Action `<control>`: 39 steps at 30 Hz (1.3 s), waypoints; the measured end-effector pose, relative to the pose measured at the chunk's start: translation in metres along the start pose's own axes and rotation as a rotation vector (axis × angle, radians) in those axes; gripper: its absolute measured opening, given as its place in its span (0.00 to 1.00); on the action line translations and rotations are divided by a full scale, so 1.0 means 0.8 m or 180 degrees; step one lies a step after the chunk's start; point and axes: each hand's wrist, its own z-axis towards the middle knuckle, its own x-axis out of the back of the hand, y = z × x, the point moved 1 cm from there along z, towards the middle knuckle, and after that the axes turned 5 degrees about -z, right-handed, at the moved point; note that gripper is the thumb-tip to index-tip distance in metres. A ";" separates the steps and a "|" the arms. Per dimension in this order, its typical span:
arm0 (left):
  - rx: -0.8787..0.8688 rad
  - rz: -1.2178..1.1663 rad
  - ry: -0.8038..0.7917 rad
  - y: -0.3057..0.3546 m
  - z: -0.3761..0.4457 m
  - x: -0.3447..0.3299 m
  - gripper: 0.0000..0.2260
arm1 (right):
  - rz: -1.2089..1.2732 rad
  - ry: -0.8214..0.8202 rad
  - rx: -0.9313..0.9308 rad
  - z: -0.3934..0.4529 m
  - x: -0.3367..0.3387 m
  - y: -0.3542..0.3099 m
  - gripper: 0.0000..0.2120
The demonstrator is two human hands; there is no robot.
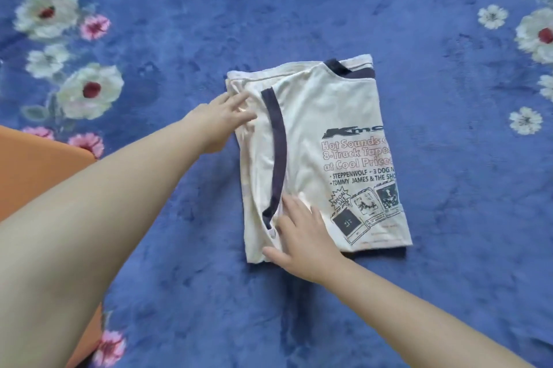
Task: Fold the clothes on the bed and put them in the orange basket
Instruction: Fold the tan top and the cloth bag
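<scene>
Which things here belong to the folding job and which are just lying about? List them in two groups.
Part of the job:
- cream printed T-shirt with navy trim, partly folded
- orange basket, at the left edge
- left hand, flat on the shirt's upper left edge
- right hand, flat on its lower left corner

Just there:
- blue plush bedspread with white and pink flowers

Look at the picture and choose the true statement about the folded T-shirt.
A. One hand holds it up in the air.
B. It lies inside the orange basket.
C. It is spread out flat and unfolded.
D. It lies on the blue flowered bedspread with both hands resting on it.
D: the T-shirt lies folded on the bedspread, with the left hand and right hand flat on its left part.
</scene>
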 end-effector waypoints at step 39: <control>-0.0567 -0.2919 -0.0441 0.033 -0.048 -0.080 0.23 | 0.0633 -0.1460 0.0786 0.037 0.151 0.239 0.14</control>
